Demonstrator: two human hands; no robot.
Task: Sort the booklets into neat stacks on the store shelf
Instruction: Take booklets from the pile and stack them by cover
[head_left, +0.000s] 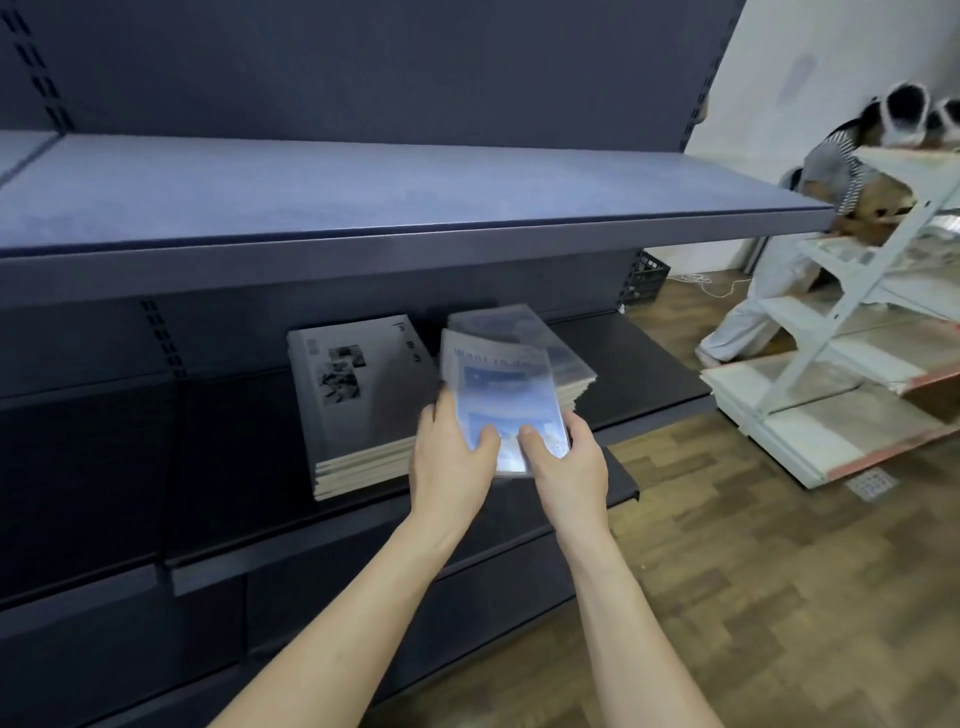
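Booklet (506, 405) pinched by left hand (452, 457) and right hand (569, 467); lower flat, square edges onto blue stack (566, 358) on shelf (649, 374).

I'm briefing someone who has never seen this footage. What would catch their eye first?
First, the two hands, left hand and right hand, gripping a blurred blue booklet at centre, over the right-hand stack. Beside it on the left, a stack of grey booklets lies on the dark shelf. At far right, another person bends by a white rack.
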